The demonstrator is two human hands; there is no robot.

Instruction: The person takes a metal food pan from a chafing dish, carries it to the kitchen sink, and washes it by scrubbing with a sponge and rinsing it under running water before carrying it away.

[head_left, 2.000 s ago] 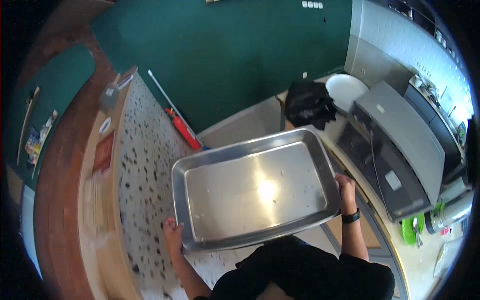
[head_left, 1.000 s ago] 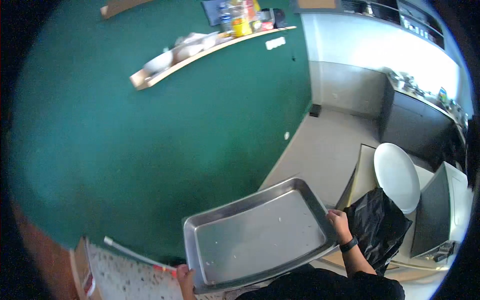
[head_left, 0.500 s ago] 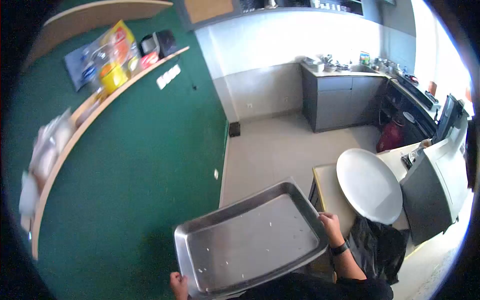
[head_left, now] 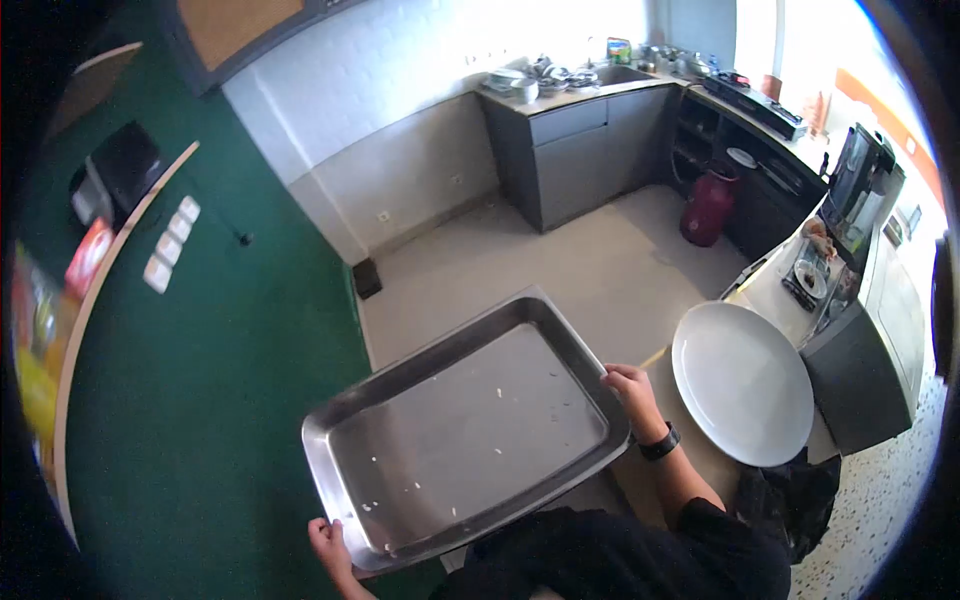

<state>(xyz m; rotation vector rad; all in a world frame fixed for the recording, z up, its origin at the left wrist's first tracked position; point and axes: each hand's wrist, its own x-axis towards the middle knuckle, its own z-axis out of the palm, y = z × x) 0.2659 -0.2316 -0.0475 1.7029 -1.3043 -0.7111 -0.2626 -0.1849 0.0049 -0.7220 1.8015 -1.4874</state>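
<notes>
Packages on the shelf [head_left: 66, 400] at far left are a smeary mess, and the dark lens edge chops them off, so no clue what's in them. The white flecks [head_left: 367, 507] in the metal tray [head_left: 470, 430] are way too tiny to ID. Its rim hides some fingers of the left hand [head_left: 330, 542]. The white plate [head_left: 743, 385] covers part of the black bag [head_left: 808, 500], contents hidden too.

one tray [head_left: 465, 430], two hands [head_left: 330, 543] [head_left: 631, 391], four switches [head_left: 168, 247], one red cylinder [head_left: 708, 207]
</notes>
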